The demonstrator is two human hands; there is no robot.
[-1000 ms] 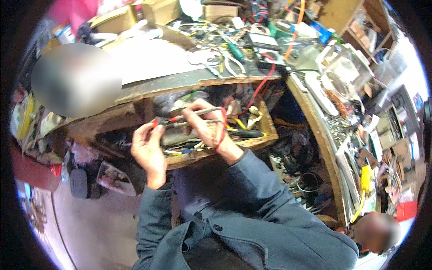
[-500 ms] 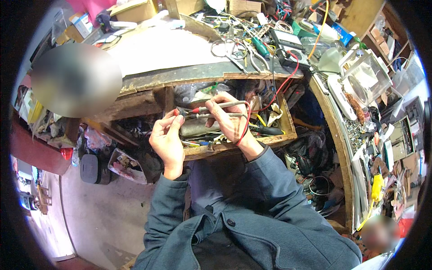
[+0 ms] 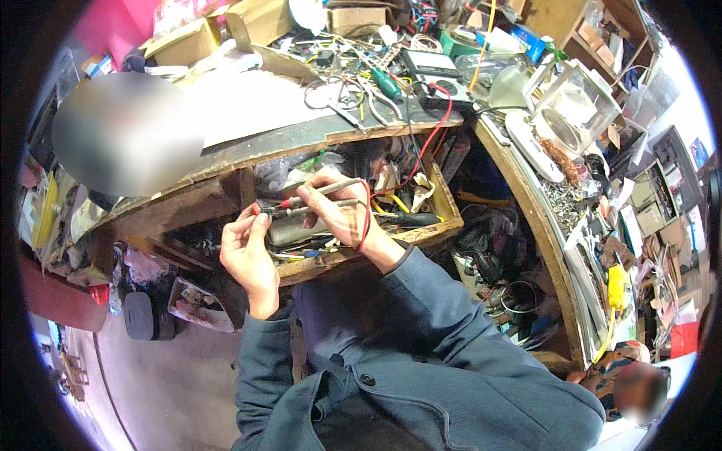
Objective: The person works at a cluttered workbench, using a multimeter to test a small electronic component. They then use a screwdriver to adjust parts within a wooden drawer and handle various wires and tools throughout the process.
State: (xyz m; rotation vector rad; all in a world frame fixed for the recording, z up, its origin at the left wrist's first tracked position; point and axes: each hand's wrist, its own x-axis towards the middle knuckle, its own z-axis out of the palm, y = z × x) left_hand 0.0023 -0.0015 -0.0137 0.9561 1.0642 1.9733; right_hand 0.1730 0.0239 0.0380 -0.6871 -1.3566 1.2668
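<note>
My left hand (image 3: 250, 254) pinches a small dark part (image 3: 265, 210) between thumb and fingertips, over an open wooden drawer (image 3: 376, 244). What kind of part it is, I cannot make out. In my right hand (image 3: 337, 215) are two multimeter probes (image 3: 342, 184), held side by side somewhat like chopsticks. The red-collared tip is close to the dark part; whether it touches cannot be seen. From the probes, a red lead (image 3: 430, 146) loops over my right wrist and up to a multimeter (image 3: 435, 77) on the bench. Under my hands the drawer holds pliers with yellow-and-black handles (image 3: 414, 218) and jumbled bits.
On the bench (image 3: 263, 139) above the drawer lie scissors (image 3: 325, 94), pliers (image 3: 380, 105), a green-handled tool (image 3: 386, 84) and tangled wires. A side counter at right carries a clear plastic case (image 3: 575, 105) and a yellow tool (image 3: 619, 287). A dark bin (image 3: 143, 316) stands on the floor, left.
The view has turned, so the bench, drawer and both hands appear farther left. My grip on the probes and the small part looks the same.
</note>
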